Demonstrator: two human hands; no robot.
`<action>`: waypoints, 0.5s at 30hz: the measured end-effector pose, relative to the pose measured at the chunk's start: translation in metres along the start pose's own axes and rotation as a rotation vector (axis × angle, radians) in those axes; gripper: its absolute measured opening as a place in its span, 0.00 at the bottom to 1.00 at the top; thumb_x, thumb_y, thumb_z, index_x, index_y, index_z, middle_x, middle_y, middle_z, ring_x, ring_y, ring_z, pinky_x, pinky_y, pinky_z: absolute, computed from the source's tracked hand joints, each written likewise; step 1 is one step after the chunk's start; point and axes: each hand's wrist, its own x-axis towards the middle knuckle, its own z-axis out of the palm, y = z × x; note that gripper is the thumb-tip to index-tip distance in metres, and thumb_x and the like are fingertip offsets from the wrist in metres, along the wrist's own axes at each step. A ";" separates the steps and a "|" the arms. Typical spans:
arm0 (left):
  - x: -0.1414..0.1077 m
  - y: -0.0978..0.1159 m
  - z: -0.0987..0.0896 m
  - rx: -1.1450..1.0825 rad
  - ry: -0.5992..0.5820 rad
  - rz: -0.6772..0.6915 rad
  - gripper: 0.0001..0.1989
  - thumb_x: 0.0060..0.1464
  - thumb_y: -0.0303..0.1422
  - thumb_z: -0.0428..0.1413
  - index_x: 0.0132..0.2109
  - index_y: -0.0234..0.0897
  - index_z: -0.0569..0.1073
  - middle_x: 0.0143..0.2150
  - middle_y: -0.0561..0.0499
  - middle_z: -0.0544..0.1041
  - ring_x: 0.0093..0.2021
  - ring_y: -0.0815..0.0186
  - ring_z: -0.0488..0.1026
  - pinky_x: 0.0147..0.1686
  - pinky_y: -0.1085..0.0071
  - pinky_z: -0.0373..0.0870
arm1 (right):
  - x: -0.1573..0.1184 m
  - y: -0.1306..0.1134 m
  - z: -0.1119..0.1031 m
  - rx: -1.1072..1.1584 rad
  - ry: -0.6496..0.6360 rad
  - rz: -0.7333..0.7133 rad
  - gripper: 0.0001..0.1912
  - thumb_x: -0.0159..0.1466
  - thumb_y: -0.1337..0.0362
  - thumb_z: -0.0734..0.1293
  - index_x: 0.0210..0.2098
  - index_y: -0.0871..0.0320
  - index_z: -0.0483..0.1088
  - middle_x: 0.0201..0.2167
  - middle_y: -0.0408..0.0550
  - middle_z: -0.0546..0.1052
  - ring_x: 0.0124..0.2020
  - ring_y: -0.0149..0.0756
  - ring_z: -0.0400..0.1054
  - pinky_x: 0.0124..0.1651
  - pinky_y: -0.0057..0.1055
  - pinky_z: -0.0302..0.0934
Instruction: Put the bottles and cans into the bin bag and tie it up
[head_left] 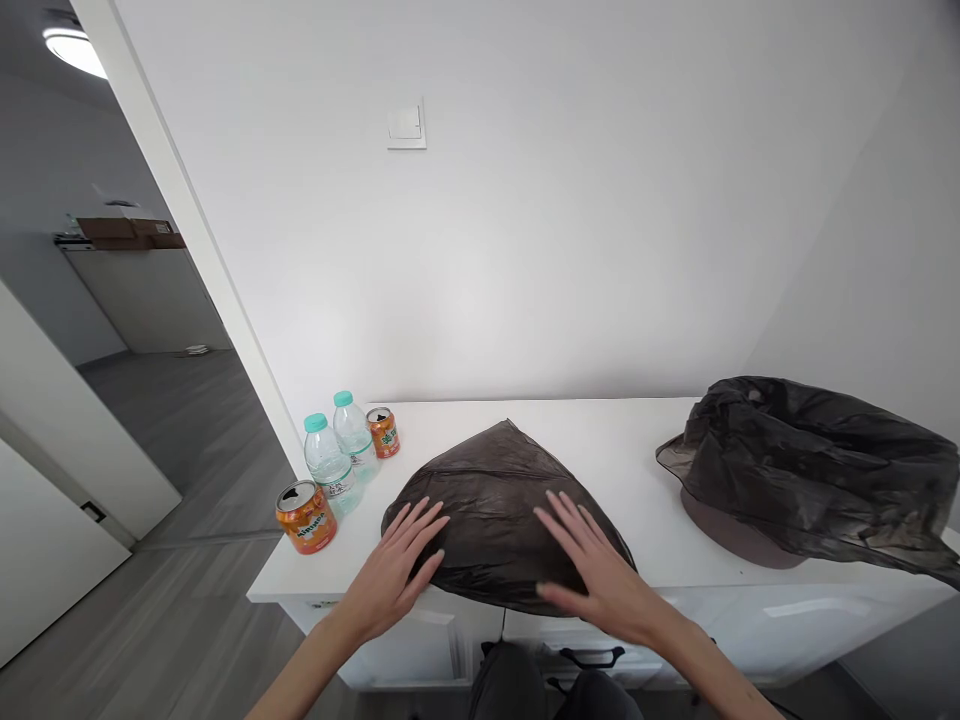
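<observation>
A thin black plastic bag (495, 500) is spread out on the white cabinet top in front of me. Its near edge reaches the cabinet's front edge, and its far corner comes to a point. My left hand (396, 560) rests at the bag's left side, palm down with the fingers apart. On the right part of the bag, my right hand (592, 570) is also palm down, fingers spread and slightly blurred. Neither hand grips anything.
Two orange cans (306, 518) and two clear water bottles (330, 465) with teal caps stand at the cabinet's left end. A brownish bin (739, 530) lined with another black bag (810, 460) stands at the right. A wall runs behind the white cabinet top (637, 430); a doorway opens left.
</observation>
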 end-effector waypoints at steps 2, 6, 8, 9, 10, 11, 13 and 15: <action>-0.014 0.007 -0.011 -0.013 -0.077 0.048 0.32 0.70 0.42 0.51 0.76 0.50 0.51 0.77 0.49 0.57 0.76 0.54 0.52 0.73 0.48 0.53 | -0.018 -0.004 0.000 -0.043 -0.040 -0.175 0.48 0.68 0.45 0.67 0.77 0.44 0.38 0.79 0.44 0.36 0.78 0.52 0.29 0.77 0.57 0.38; -0.025 0.008 -0.018 -0.027 -0.091 0.126 0.35 0.66 0.43 0.57 0.75 0.49 0.55 0.74 0.46 0.62 0.74 0.52 0.58 0.71 0.46 0.57 | -0.040 -0.003 0.009 -0.150 0.044 -0.264 0.41 0.65 0.76 0.61 0.74 0.48 0.53 0.74 0.49 0.59 0.74 0.49 0.52 0.75 0.58 0.48; -0.027 0.006 -0.015 -0.079 -0.088 0.124 0.29 0.67 0.42 0.57 0.71 0.50 0.63 0.71 0.48 0.68 0.73 0.54 0.62 0.72 0.46 0.57 | -0.047 -0.004 0.005 -0.157 0.086 -0.260 0.40 0.60 0.83 0.55 0.68 0.51 0.66 0.64 0.50 0.74 0.66 0.45 0.67 0.71 0.53 0.58; -0.029 0.006 -0.013 -0.126 -0.084 0.106 0.25 0.67 0.41 0.56 0.69 0.51 0.67 0.69 0.49 0.71 0.71 0.55 0.64 0.71 0.47 0.58 | -0.050 -0.006 -0.002 -0.146 0.104 -0.242 0.39 0.59 0.84 0.54 0.64 0.51 0.70 0.59 0.50 0.79 0.62 0.44 0.72 0.67 0.51 0.62; -0.031 0.007 -0.012 -0.183 -0.071 0.074 0.22 0.67 0.40 0.56 0.66 0.51 0.71 0.67 0.49 0.74 0.70 0.55 0.67 0.71 0.48 0.60 | -0.053 -0.008 -0.012 -0.126 0.117 -0.214 0.37 0.60 0.83 0.54 0.61 0.50 0.72 0.54 0.49 0.81 0.58 0.44 0.75 0.63 0.48 0.67; -0.032 0.009 -0.012 -0.249 -0.049 0.021 0.19 0.67 0.41 0.56 0.62 0.51 0.75 0.65 0.49 0.76 0.68 0.55 0.70 0.69 0.50 0.63 | -0.054 -0.011 -0.025 -0.101 0.127 -0.180 0.34 0.61 0.81 0.56 0.60 0.49 0.73 0.50 0.48 0.83 0.53 0.44 0.77 0.57 0.46 0.71; -0.031 0.017 -0.015 -0.398 0.019 -0.146 0.15 0.64 0.42 0.57 0.55 0.51 0.79 0.57 0.48 0.82 0.60 0.52 0.77 0.61 0.55 0.73 | -0.047 -0.015 -0.055 -0.053 0.138 -0.105 0.28 0.65 0.74 0.60 0.59 0.45 0.72 0.45 0.47 0.84 0.44 0.45 0.79 0.44 0.41 0.73; -0.024 0.027 -0.021 -0.538 0.091 -0.344 0.15 0.62 0.45 0.59 0.52 0.49 0.80 0.45 0.48 0.85 0.49 0.52 0.82 0.51 0.58 0.78 | -0.028 -0.017 -0.087 -0.048 0.185 -0.024 0.22 0.67 0.66 0.63 0.58 0.44 0.72 0.39 0.46 0.84 0.36 0.45 0.79 0.39 0.39 0.72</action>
